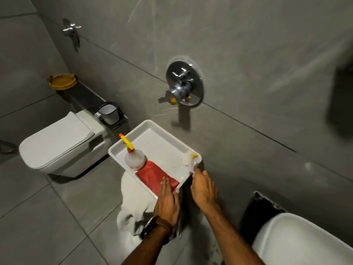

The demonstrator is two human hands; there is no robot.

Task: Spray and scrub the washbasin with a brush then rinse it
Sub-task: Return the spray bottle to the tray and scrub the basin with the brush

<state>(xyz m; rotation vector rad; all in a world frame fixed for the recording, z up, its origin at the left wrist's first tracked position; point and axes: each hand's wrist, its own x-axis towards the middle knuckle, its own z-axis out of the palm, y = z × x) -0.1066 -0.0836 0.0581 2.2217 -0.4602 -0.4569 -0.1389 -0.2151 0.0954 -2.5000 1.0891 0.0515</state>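
A white tray (141, 129) rests on a stool draped in white cloth (131, 197). In it stand a translucent spray bottle (133, 159) with a yellow and orange nozzle, a red cloth (152, 175), and a brush (188, 159) with white bristles and a yellow tip that leans on the right rim. My left hand (168, 201) lies on the tray's near edge, fingers flat over the red cloth and thumb at the rim. The fingertips of my right hand (203, 188) pinch the end of the brush's handle. The white washbasin (298, 240) shows at the bottom right.
A chrome wall mixer (183, 85) juts from the grey tiled wall above the tray. A white toilet (61, 142) with its lid down stands at the left. On the ledge behind it sit a white mug (109, 113) and a wicker basket (63, 81).
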